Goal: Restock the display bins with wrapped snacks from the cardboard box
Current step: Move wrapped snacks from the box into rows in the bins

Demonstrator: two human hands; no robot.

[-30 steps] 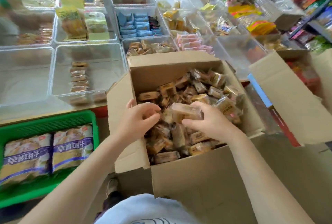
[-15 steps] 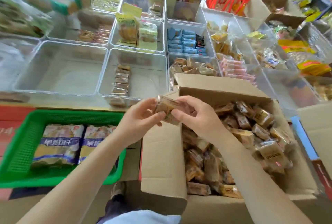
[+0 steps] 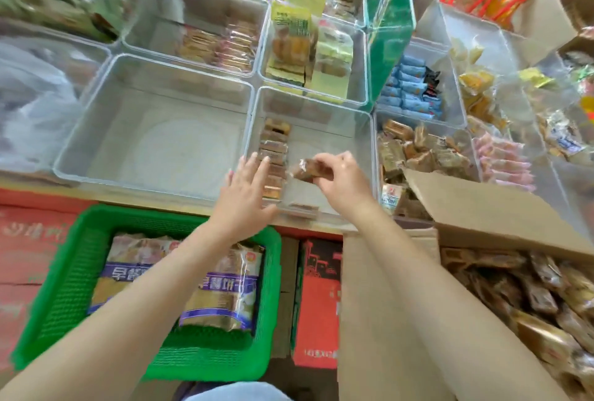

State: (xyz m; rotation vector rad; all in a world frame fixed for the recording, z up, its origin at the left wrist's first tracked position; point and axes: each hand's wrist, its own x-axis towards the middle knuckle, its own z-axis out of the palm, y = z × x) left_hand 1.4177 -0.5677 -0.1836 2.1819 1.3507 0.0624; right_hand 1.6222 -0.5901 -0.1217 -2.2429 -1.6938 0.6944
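My right hand pinches a brown wrapped snack over the clear display bin in the front row. A row of the same snacks lies along that bin's left side. My left hand is spread with straight fingers at the bin's near left wall, its fingertips by the snack row. The open cardboard box stands at the lower right, and many wrapped snacks fill it.
A larger clear bin with nothing in it sits to the left. Bins behind and to the right hold other snacks. A green basket with bagged goods stands below the counter edge, a red carton beside it.
Both hands lifted out of the cardboard box and moved left and forward to the display bin. The left hand let go of the snack; the right hand still holds it.
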